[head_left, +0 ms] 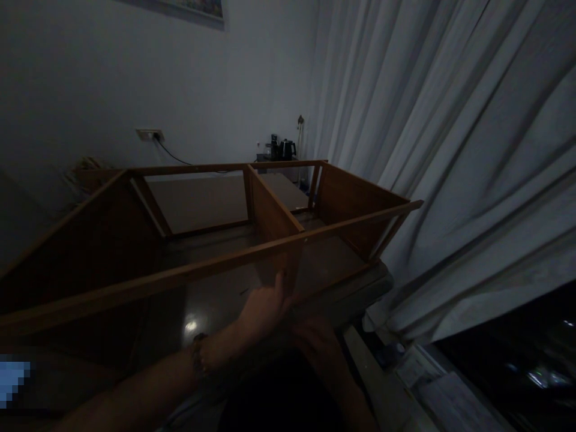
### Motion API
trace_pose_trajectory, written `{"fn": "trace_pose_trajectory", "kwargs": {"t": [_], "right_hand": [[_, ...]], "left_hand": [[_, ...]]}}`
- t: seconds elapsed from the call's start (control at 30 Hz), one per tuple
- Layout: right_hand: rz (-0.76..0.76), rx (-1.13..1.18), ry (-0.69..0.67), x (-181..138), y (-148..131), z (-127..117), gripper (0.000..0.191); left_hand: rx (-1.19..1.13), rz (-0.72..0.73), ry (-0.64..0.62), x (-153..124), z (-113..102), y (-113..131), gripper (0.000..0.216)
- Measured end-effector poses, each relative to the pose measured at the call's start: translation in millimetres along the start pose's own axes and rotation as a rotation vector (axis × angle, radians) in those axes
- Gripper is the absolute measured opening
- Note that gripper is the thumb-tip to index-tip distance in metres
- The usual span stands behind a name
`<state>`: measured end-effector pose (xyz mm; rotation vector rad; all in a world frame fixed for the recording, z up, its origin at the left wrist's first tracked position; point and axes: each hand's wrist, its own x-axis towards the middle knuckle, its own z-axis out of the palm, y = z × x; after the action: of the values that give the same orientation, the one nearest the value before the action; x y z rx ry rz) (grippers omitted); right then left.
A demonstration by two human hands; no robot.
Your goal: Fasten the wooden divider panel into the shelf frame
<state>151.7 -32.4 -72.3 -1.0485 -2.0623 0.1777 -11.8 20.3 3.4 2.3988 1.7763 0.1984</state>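
A long brown wooden frame (243,255), like a cabinet or shelf carcass, lies with its open side up. It has end panels and a middle divider (279,207). My left hand (265,306), with a beaded bracelet on the wrist, is closed at the near lower edge by the divider's foot. Its thumb points up against the wood; the other fingers are partly hidden. Lower and to the right, my right hand (317,342) has its fingers curled just below that edge. Anything in it is lost in the dark. A small thin dark piece (244,292) shows left of my left hand.
The frame rests on a padded surface (382,282). White curtains (450,150) hang along the right. Beyond the far rail, a black kettle (287,149) stands on a small stand. A cord runs from the wall socket (150,135). Papers (450,390) lie at lower right.
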Motion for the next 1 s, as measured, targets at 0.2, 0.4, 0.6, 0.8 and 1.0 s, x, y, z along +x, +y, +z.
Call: {"fn": "trace_pose_trajectory", "kwargs": {"t": [0.2,0.4,0.6,0.8,1.0], "right_hand": [[0.045,0.021,0.021,0.3,-4.3,9.0,0.019],[0.291,0.215,0.141,1.6,-15.2,12.6,0.025],[0.701,0.511,0.252,0.5,-25.4,16.3,0.025],[0.733,0.587,0.245,-0.2,-25.9,19.5,0.026],[0.528,0.358,0.198,-6.3,-15.5,14.6,0.023]], "left_hand": [[0.013,-0.007,-0.007,0.9,1.8,-1.0,0.057],[0.013,-0.009,-0.025,0.0,1.0,-0.5,0.058],[-0.002,-0.003,-0.008,0.2,0.3,0.5,0.057],[0.016,-0.012,-0.022,0.5,1.2,0.4,0.057],[0.035,-0.006,-0.005,-0.1,0.6,1.0,0.057]]}}
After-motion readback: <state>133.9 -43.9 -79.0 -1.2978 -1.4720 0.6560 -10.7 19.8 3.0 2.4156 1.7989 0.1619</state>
